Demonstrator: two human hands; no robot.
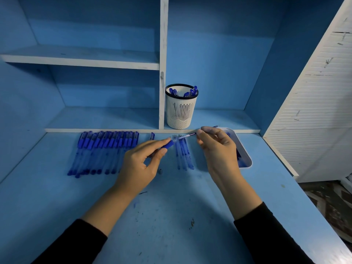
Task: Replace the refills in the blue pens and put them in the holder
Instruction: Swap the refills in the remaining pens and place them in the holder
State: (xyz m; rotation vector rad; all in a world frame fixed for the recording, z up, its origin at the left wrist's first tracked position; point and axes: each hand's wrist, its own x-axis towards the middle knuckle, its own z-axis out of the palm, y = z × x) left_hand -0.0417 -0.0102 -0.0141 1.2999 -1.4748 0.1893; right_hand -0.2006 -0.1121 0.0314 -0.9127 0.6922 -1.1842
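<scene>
Just in front of the holder point(181, 109), the left hand point(141, 166) grips a blue pen point(168, 145). The right hand point(217, 145) pinches a refill point(187, 135) poking out of it.

Study or office desk nook, viewed from beside the person seated at it. The blue desk point(171, 225) carries a built-in hutch of blue shelves point(80, 60) edged in white, split by a white upright divider point(162, 73). A white slotted pen holder point(180, 111) stands in the right-hand bay. A row of blue pens point(99, 149) lies along the desk's back edge, with a white tray point(245, 152) further right. Ink smudges point(135, 205) mark the desktop. A white slatted panel point(314, 111) closes the right side, above a patterned floor point(327, 202).
</scene>
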